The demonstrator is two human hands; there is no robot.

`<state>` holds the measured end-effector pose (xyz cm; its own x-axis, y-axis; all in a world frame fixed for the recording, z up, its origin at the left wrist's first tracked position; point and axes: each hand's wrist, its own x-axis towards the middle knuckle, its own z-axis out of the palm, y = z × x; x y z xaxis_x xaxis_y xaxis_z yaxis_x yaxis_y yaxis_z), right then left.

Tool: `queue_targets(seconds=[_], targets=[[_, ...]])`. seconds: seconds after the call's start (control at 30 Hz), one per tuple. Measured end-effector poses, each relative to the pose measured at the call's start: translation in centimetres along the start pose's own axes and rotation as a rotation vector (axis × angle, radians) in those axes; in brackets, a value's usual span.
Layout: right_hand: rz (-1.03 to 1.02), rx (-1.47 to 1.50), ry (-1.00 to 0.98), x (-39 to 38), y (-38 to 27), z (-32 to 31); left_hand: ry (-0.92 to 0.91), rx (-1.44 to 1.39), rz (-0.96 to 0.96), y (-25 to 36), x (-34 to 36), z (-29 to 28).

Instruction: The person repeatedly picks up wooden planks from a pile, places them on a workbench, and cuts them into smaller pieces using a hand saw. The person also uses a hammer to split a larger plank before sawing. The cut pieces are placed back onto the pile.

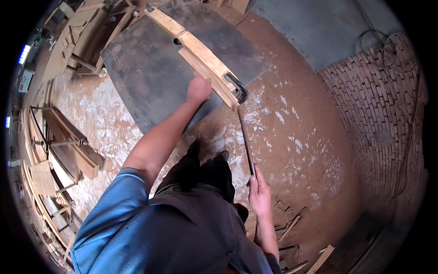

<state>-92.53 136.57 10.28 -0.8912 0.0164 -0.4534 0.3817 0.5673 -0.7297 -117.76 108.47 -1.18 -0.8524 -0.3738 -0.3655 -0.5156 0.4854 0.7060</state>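
Note:
A long pale wooden beam (200,47) lies across the dark flat tabletop (146,64), with a narrower wooden strip (207,73) along its near left side. A dark metal clamp (238,87) grips the wood at its near right end. My left hand (199,88) is closed at the strip's left edge; its fingertips are partly hidden. Lower right, my right hand (260,192) is wrapped round a long thin dark bar (247,141). The bar's upper end meets the near end of the wood; whether they touch, I cannot tell.
Wooden frames and boards (64,141) stand at the left. A wheeled wooden stand (89,45) is at the far left, beyond the table. To the right rises a stack of bricks (374,96). Loose clamps and tools (292,223) lie on the floor beside my right arm.

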Motion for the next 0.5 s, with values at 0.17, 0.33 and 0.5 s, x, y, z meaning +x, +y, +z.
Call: queue_targets(seconds=[0.17, 0.33, 0.5], targets=[[-0.099, -0.202, -0.097, 5.6, 1.9, -3.4, 0.03, -0.121, -0.061, 1.9, -1.9, 1.1], [-0.163, -0.207, -0.155, 8.2, 2.7, -4.3, 0.056, -0.119, -0.086, 3.1, -2.8, 1.1], [-0.127, -0.309, -0.201, 8.7, -0.2, -4.4, 0.074, -0.039, -0.139, 3.7, -2.3, 0.5]])
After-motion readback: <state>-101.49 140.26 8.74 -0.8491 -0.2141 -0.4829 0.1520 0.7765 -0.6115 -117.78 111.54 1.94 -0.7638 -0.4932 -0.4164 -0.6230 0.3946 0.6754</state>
